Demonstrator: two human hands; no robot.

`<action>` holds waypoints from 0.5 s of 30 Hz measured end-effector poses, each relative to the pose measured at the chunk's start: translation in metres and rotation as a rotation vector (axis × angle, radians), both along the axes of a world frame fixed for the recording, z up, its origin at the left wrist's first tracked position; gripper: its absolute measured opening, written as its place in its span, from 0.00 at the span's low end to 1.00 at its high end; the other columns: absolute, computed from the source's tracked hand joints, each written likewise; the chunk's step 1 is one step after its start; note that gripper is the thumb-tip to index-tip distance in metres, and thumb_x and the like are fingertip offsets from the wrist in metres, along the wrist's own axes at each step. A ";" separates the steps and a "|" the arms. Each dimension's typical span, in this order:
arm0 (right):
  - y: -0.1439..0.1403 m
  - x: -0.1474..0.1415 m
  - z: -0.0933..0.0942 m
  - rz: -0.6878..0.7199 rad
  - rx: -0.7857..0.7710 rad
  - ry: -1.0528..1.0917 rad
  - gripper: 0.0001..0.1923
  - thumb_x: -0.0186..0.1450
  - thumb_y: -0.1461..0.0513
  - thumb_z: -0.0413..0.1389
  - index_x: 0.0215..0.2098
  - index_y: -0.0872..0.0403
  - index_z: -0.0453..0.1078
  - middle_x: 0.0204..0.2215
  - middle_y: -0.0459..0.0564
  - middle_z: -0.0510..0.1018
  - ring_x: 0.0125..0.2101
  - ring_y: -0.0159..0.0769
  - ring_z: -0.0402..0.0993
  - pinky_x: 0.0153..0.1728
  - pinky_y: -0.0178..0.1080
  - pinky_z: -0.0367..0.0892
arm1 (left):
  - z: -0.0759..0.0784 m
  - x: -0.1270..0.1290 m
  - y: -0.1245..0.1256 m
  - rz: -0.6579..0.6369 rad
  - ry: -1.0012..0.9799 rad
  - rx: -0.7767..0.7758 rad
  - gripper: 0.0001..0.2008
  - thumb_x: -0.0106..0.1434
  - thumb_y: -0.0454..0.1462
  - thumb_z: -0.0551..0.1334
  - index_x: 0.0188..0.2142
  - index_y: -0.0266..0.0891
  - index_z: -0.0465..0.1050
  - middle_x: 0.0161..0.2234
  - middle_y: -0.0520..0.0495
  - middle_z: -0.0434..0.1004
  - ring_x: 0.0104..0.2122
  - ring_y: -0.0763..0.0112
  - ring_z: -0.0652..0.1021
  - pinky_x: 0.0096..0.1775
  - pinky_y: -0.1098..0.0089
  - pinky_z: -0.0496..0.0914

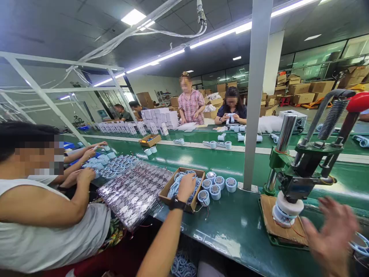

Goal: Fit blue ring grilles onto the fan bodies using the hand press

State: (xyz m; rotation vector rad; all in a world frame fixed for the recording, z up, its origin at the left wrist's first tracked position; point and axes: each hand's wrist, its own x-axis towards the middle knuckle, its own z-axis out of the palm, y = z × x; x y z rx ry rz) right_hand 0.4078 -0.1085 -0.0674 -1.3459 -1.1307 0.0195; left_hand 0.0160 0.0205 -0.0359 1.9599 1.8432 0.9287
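Observation:
My left hand (186, 187), with a black watch on its wrist, reaches into a cardboard box (163, 197) of light-blue plastic rings (175, 186). Its fingers are curled together among the rings; their tips are hidden, so what they hold does not show. Blurred by motion, my right hand (331, 231) is open, fingers spread, beside the hand press (300, 184). Under the press's white round head (290, 204) sits a light-blue round part (284, 217) with thin wires, on a cardboard-covered base (266, 215). Several round light-blue motor housings (215, 191) stand right of the box.
A metal post (256, 96) rises between the housings and the press. Left of the box lies a stack of silvery patterned sheets (135, 192). A co-worker (43, 215) sits at left near more blue parts (118, 167). Another round part (360, 243) lies at far right.

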 end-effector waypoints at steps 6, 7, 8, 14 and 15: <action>0.023 -0.037 -0.046 -0.034 -0.283 0.191 0.57 0.53 0.38 0.60 0.69 0.61 0.53 0.52 0.64 0.74 0.46 0.55 0.77 0.46 0.51 0.71 | -0.002 -0.037 0.022 0.020 0.124 -0.143 0.16 0.70 0.42 0.63 0.54 0.38 0.72 0.52 0.42 0.75 0.47 0.61 0.79 0.48 0.55 0.76; 0.021 -0.038 -0.047 -0.082 -0.249 0.184 0.55 0.53 0.38 0.59 0.68 0.61 0.54 0.53 0.65 0.74 0.47 0.55 0.77 0.46 0.50 0.71 | -0.001 -0.037 0.022 0.044 0.120 -0.129 0.15 0.70 0.42 0.63 0.53 0.38 0.72 0.52 0.42 0.75 0.47 0.61 0.79 0.48 0.55 0.76; 0.018 -0.037 -0.047 -0.133 -0.212 0.150 0.53 0.55 0.39 0.58 0.68 0.61 0.56 0.53 0.65 0.74 0.47 0.56 0.76 0.47 0.51 0.71 | 0.002 -0.038 0.020 0.072 0.109 -0.107 0.15 0.70 0.42 0.63 0.53 0.38 0.72 0.52 0.42 0.76 0.47 0.61 0.79 0.47 0.55 0.76; -0.014 0.025 -0.062 -0.334 -0.139 -0.516 0.27 0.68 0.48 0.49 0.57 0.55 0.71 0.47 0.62 0.78 0.48 0.57 0.76 0.57 0.61 0.62 | -0.004 -0.025 -0.031 0.034 -0.030 -0.024 0.10 0.68 0.35 0.60 0.46 0.36 0.77 0.38 0.44 0.83 0.38 0.64 0.82 0.43 0.63 0.77; -0.019 0.039 -0.064 -0.338 -0.160 -0.642 0.24 0.69 0.50 0.47 0.54 0.52 0.73 0.46 0.61 0.79 0.48 0.57 0.76 0.59 0.64 0.58 | -0.012 -0.014 -0.045 -0.028 -0.054 -0.039 0.10 0.67 0.34 0.59 0.45 0.36 0.78 0.37 0.45 0.84 0.37 0.64 0.83 0.42 0.65 0.77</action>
